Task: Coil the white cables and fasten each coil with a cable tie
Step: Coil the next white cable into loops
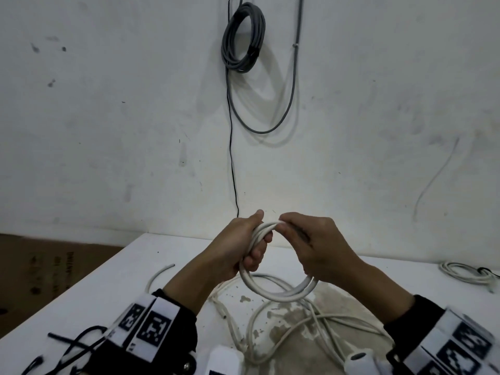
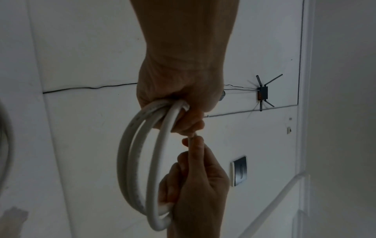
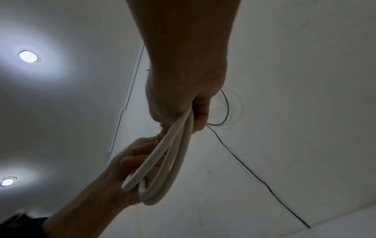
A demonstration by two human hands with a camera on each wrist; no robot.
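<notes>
White cable coil (image 1: 273,289), a few loops wound, is raised above the bench (image 1: 113,282): I have my left hand (image 1: 238,250) gripping one side of the ring and my right hand (image 1: 316,247) pinching the top and holding the other side. No tie is on it yet, as far as I can see. One tied coil (image 1: 465,276) lies at the far right; a loose tangle (image 1: 303,326) below remains uncoiled.

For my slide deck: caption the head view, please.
Both hands, left hand and right hand, grip a white cable coil above the table.
</notes>
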